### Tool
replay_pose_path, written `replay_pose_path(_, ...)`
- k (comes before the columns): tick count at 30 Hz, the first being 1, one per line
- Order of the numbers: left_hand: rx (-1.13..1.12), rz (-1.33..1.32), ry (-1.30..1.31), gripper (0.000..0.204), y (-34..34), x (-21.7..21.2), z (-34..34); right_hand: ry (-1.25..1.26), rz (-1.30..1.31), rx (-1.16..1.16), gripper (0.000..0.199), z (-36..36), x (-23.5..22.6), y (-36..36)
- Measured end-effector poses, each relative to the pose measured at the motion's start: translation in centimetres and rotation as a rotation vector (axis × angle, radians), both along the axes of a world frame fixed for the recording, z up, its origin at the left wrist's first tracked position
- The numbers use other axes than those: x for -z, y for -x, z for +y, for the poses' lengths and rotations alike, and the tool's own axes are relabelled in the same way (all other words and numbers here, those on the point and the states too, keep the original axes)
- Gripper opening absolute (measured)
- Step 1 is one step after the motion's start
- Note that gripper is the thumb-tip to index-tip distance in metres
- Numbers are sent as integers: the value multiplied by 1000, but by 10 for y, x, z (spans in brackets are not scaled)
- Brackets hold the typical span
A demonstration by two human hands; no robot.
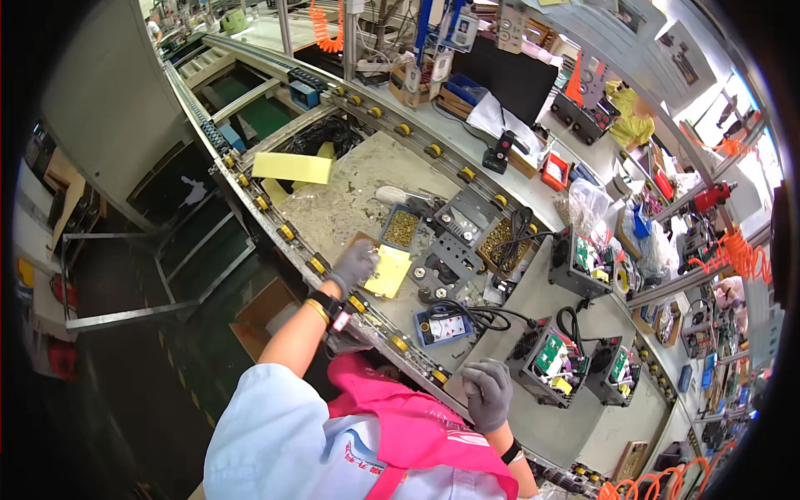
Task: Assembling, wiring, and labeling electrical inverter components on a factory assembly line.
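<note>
My left hand (pixel 356 265), in a grey glove, is at the left edge of a yellow sheet (pixel 389 272) on the worktop. Its fingers are drawn together near small bits on the sheet; whatever is in them is too small to name. Beyond the sheet stands a blue bin of brass-coloured screws (pixel 402 227). My right hand (pixel 487 393), also gloved in grey, is raised over the near worktop with fingers curled in; anything inside is hidden. Dark metal panels with cut-outs (pixel 450 260) lie between the hands and the far rail. A blue tray (pixel 443 326) holds white labels.
Open-cased units with green circuit boards (pixel 552 357) stand at right, with black cables (pixel 483 317) trailing. A roller rail (pixel 400 342) borders the bench. A larger screw box (pixel 506 247), a power screwdriver (pixel 500 152) and another yellow sheet (pixel 292 167) lie farther off. A red air tool (pixel 712 197) hangs right.
</note>
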State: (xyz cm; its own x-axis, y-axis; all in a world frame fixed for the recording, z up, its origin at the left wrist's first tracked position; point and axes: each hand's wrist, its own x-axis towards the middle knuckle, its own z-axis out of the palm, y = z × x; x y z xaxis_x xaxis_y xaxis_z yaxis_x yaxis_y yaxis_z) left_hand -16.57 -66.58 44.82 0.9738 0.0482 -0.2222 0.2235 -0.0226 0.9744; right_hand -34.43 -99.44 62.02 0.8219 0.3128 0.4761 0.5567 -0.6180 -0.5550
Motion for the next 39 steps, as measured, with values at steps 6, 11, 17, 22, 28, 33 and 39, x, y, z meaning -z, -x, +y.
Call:
replay_pose_path(6, 609, -188, -58, 47, 62, -61, -116, -208, 43, 154, 8, -18, 10, 17)
replay_pose_path(11, 1133, -99, 152, 65, 105, -118, -194, -428, 127, 431, 7, -46, 18, 37)
replay_pose_path(17, 1201, -162, 129, 54, 130, -117, -275, -829, 216, 520, 14, -87, 20, 50)
replay_pose_path(22, 1210, -43, 17, 25, 154, -123, -356, -957, 200, 609, 23, -152, 47, 89)
replay_pose_path(28, 1453, 0, -188, 27, 162, -116, -425, -1039, 396, 709, 21, -226, 65, 137)
replay_pose_path(33, 1317, -513, -603, 49, 152, -137, -522, -1229, 203, 998, 15, -286, 84, 178)
replay_pose_path(39, 1415, -1061, -1005, 37, 124, -89, -660, -1052, 199, 1151, 20, -292, 95, 214)
